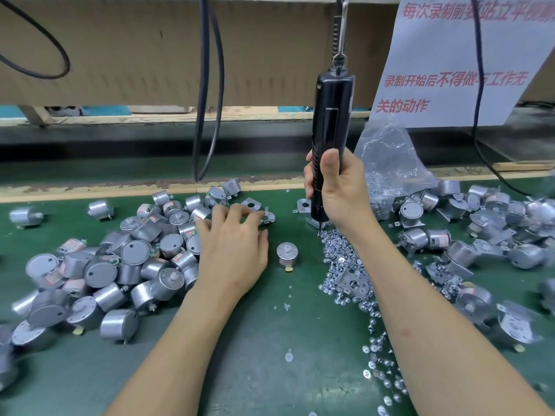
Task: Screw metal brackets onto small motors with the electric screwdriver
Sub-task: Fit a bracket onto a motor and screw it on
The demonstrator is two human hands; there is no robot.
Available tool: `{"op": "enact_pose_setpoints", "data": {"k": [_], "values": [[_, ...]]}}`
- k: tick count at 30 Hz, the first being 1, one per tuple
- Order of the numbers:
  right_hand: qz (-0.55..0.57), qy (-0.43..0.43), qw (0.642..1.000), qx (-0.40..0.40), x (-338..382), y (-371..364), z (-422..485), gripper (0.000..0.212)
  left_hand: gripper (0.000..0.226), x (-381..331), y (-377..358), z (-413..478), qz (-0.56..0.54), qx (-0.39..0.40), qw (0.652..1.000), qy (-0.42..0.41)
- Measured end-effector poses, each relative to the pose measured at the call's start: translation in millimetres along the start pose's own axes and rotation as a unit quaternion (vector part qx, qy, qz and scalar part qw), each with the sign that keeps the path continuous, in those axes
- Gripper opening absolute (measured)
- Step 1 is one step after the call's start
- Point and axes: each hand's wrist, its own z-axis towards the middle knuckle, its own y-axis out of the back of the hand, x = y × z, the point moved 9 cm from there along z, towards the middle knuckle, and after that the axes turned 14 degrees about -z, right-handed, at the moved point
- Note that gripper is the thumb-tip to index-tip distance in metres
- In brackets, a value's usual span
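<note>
Shiny flat-headed screws [345, 274] trail across your matte green surface [255, 340]. One small metal drum motor [287, 254] stands alone beside your left grip [232, 244]. Its fingers bend over a flat bracket [267, 219], but the pinch is blurred, can't tell. Your right grip [336, 187] is wrapped round the smooth black screwdriver [332, 109], whose tip is hard to make out. A crinkled plastic bag [387, 157] lies behind.

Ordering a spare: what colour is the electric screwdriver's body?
Black; the electric screwdriver shows best in the head view.

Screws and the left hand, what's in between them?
One small motor stands alone between the left hand and the screws, in the head view.
</note>
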Motion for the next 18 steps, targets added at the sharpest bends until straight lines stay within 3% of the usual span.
{"op": "enact_pose_setpoints", "data": {"k": [5,18], "values": [[0.005,-0.003,1.0,0.004,0,-1,-1,0.08,0.03,-3,-13,0,0.083,0.044,0.995,-0.016],[0.012,-0.007,1.0,0.001,0,0,-2,0.083,0.027,-2,-14,4,0.076,0.025,0.997,-0.016]]}}
